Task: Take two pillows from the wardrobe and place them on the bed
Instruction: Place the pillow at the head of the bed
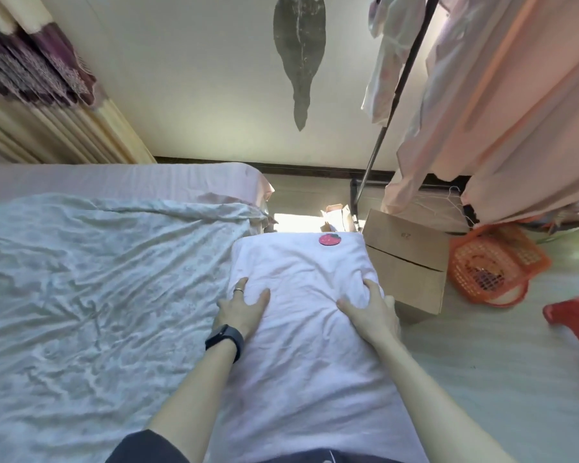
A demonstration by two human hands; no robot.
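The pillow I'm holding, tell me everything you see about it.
The pillow is pale pink, soft wrinkled cloth, rectangular, lying level and pointing away from the person, with a red strawberry patch at its far edge. The left hand grips its left side, the right hand its right side, creasing the fabric. It sits at the right edge of the bed; whether it rests there is unclear.

On my left the bed (91, 279) lies wide, its rumpled sheet giving me room to swing across. By my right hand (370, 310) a cardboard box (411, 265) crowds the pillow (301, 345). An orange basket (495, 265), a red stool (575, 315) and hanging clothes (502, 111) hem that side.
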